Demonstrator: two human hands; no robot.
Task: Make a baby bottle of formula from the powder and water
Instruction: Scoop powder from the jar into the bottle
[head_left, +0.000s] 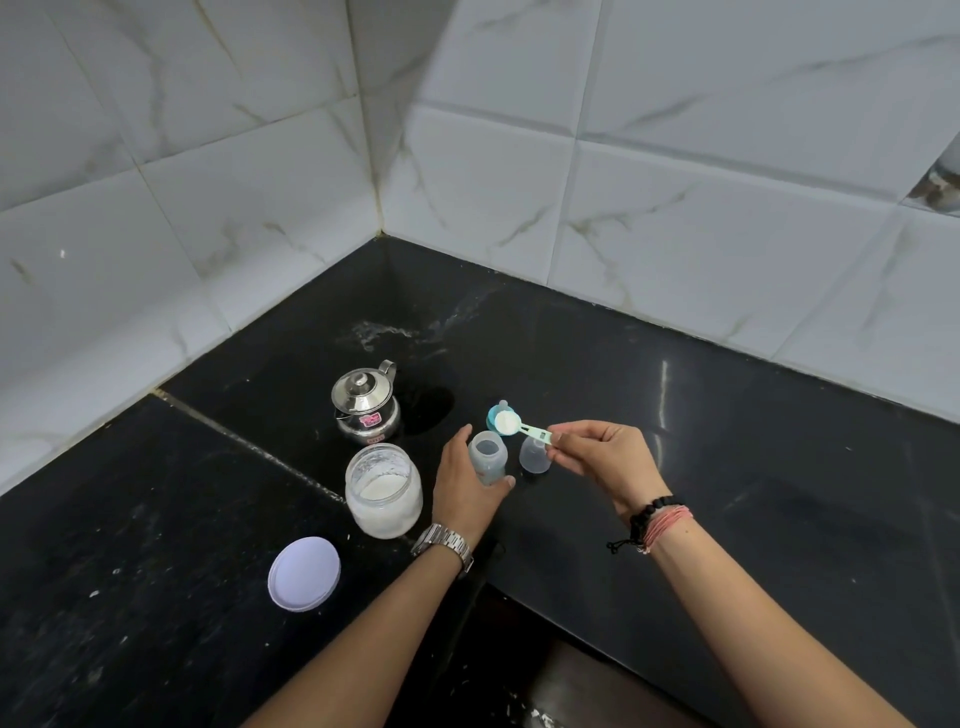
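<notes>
near the camera, left hand (464, 486) curls round the open baby bottle (487, 457) on the black counter (727, 467); powder jar (383, 491) stands left, right hand (605, 457) pinches a filled scoop (514, 423) just beyond the bottle's mouth.

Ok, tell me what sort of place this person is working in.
Most likely a home kitchen corner. A polished black stone counter meets marble-look wall tiles, and on it stand a small steel kettle and an open jar of white powder beside a baby bottle.
</notes>
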